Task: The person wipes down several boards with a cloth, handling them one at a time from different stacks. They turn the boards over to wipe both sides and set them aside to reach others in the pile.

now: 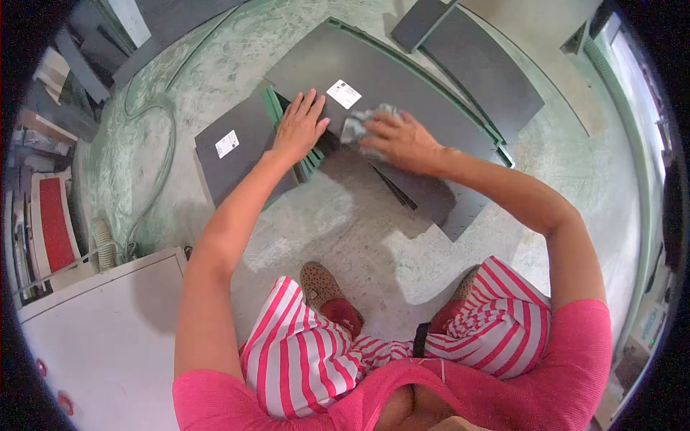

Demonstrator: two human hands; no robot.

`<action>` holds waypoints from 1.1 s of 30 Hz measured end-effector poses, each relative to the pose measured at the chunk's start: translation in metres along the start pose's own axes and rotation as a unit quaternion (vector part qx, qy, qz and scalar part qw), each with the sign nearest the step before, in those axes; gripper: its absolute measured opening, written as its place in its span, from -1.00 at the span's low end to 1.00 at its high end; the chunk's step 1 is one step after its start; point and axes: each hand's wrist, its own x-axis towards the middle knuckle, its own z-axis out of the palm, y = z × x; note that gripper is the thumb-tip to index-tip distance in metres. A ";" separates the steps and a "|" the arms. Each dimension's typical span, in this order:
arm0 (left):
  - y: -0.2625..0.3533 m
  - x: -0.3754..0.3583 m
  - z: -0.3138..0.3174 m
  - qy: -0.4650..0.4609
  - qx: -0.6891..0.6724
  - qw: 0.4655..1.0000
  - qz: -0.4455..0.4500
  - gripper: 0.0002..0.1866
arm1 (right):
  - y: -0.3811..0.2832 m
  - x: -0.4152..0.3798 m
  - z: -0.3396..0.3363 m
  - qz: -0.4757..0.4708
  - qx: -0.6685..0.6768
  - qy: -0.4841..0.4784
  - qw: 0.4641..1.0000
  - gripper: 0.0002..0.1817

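While the left hand lies open on the panel, the right hand, half-curled, grips what looks like a rag.

right hand blurred, cloth partly hidden beneath it, label print too small, white cabinet cut off

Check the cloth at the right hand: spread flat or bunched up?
Bunched up: the cloth shows crumpled folds poking out around the right hand, with no flat sheet visible.
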 end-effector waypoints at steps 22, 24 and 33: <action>-0.011 0.021 -0.053 0.161 -0.160 0.966 -0.120 -0.71 | 0.037 0.122 0.040 0.161 -0.063 0.024 0.985 -0.58; -0.008 0.035 -0.046 0.168 -0.185 0.962 -0.111 -0.68 | 0.024 0.108 0.036 0.074 -0.049 0.039 0.995 -0.57; 0.049 0.088 0.011 0.078 -0.135 0.981 -0.117 -0.35 | -0.005 -0.009 -0.007 -0.026 -0.009 0.018 0.999 -0.59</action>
